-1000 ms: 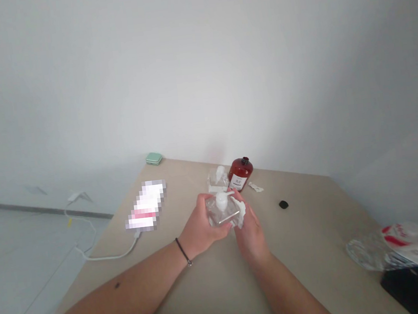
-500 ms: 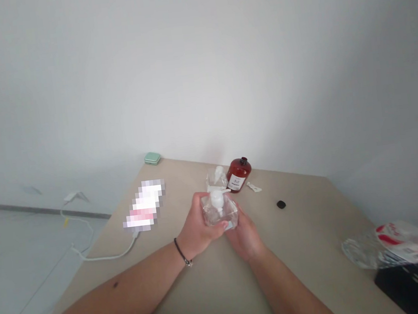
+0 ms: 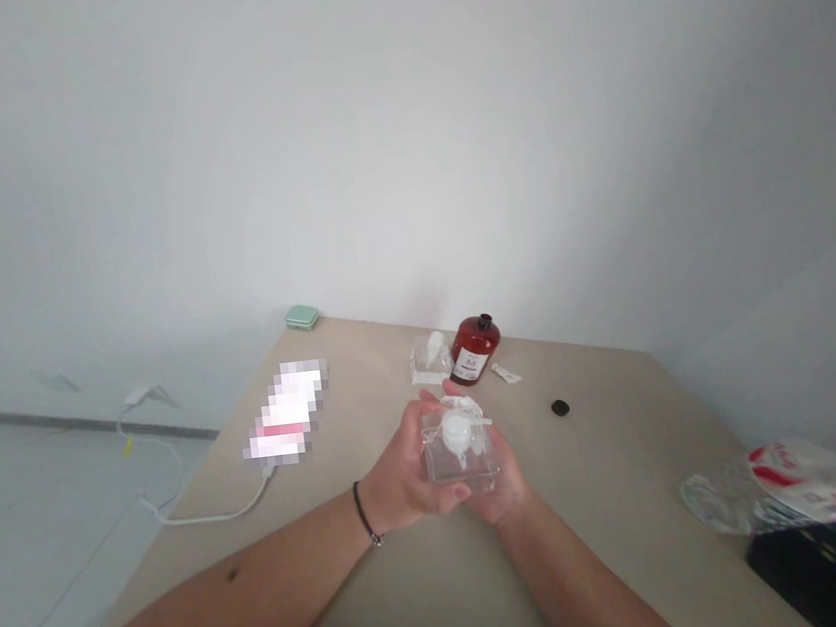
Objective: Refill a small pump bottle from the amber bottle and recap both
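Observation:
Between my two hands is a clear, square pump bottle (image 3: 447,466) with a white pump head, tilted so its top faces me. My left hand (image 3: 410,475) wraps its left side, thumb across the near face. My right hand (image 3: 509,484) grips it from the right and below, its fingers partly hidden by the bottle. Just beyond stands a second clear pump bottle (image 3: 429,357) with a white top. Touching or close beside it is a reddish-brown bottle (image 3: 473,349) with a white label and an uncapped-looking dark neck.
A small crumpled white piece (image 3: 505,373) and a black cap-like object (image 3: 561,408) lie right of the bottles. A lit phone (image 3: 289,409) with a white cable (image 3: 215,518) is at left, a green case (image 3: 302,317) behind. Clear plastic packaging (image 3: 800,486) sits at the right edge.
Both hands have moved the held pump bottle slightly toward me and to the right. The bottle has turned, its spout now pointing right. The other things stay in place.

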Tool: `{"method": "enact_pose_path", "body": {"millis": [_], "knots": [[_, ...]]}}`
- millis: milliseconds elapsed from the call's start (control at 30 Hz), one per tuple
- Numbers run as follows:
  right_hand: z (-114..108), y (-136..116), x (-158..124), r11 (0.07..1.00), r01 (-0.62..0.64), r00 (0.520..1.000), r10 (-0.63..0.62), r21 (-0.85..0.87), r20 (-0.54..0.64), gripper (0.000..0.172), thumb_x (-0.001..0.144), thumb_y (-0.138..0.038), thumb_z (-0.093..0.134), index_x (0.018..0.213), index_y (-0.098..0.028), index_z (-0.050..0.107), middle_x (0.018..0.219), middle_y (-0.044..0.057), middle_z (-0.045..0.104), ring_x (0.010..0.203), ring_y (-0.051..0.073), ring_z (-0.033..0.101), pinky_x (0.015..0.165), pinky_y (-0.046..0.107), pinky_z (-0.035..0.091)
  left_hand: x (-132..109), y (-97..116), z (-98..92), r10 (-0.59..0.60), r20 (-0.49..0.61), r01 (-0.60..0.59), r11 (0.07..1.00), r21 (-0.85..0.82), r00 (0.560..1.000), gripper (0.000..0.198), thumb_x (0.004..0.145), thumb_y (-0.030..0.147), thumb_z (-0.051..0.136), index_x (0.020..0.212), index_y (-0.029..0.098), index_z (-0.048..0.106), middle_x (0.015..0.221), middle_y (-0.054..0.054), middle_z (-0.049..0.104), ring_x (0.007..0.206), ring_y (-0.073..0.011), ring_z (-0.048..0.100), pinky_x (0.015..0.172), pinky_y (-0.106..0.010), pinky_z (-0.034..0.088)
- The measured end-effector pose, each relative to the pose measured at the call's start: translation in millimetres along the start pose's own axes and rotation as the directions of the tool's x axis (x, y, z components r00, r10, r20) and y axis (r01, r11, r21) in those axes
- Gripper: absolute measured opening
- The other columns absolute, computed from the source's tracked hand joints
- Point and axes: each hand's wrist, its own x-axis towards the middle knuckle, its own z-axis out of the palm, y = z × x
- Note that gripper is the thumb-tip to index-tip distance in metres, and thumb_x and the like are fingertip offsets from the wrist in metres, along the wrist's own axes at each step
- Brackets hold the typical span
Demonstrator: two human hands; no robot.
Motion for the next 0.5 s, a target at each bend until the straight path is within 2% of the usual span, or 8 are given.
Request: {"method": "enact_pose_path", "body": {"millis": [167,267,333,433,500], "knots": [[10,4,-17,0.985,0.065,0.998,-0.063,0.160,-0.018,0.039,0.078,-0.040,0.076,0.117,-0.036,0.071,0.132,-0.001,0.069,0.118,0.023,0.066,0.095,0.042,0.056,0,-7,3.3,0.075,0.042,-0.071,0.994,-0.084,0.996,0.070,0.061,0.033,0.090,0.117,0.023,0.048,0.121,-0.010,0.062,0.114,-0.0341,0.063,0.100,-0.051,0.048],[11,14,-22,0.968,0.121,0.991,-0.106,0.219,-0.076,0.038,0.077,-0.040,0.077,0.115,-0.038,0.072,0.132,-0.003,0.069,0.119,0.024,0.065,0.095,0.043,0.056,-3,-8,5.8,0.066,0.032,-0.062,0.994,-0.093,0.997,0.074,0.060,0.038,0.091,0.118,0.022,0.049,0.120,-0.011,0.062,0.114,-0.0346,0.063,0.100,-0.052,0.047],[13,23,-23,0.949,0.153,0.983,-0.117,0.276,-0.141,0.036,0.075,-0.038,0.078,0.111,-0.038,0.073,0.127,-0.004,0.072,0.113,0.021,0.068,0.092,0.039,0.058,-6,-7,6.0,0.039,0.005,-0.038,0.994,-0.106,0.999,0.076,0.061,0.042,0.090,0.120,0.023,0.047,0.125,-0.012,0.060,0.116,-0.0357,0.061,0.100,-0.054,0.048],[20,38,-21,0.926,0.156,0.973,-0.083,0.344,-0.216,0.035,0.071,-0.035,0.080,0.105,-0.033,0.075,0.119,-0.003,0.075,0.105,0.017,0.071,0.087,0.028,0.059,-10,-8,1.6,0.046,-0.039,-0.048,0.999,-0.027,0.998,0.080,0.059,0.041,0.091,0.124,0.024,0.046,0.132,-0.013,0.057,0.120,-0.0375,0.059,0.102,-0.055,0.046],[25,46,-20,0.931,0.140,0.973,-0.067,0.336,-0.221,0.033,0.071,-0.036,0.080,0.103,-0.029,0.075,0.114,-0.001,0.076,0.104,0.017,0.071,0.087,0.026,0.059,-12,-10,-3.7,0.067,-0.066,-0.064,0.997,0.049,0.996,0.081,0.060,0.039,0.090,0.126,0.026,0.046,0.133,-0.011,0.056,0.122,-0.0377,0.057,0.105,-0.057,0.044]]}}
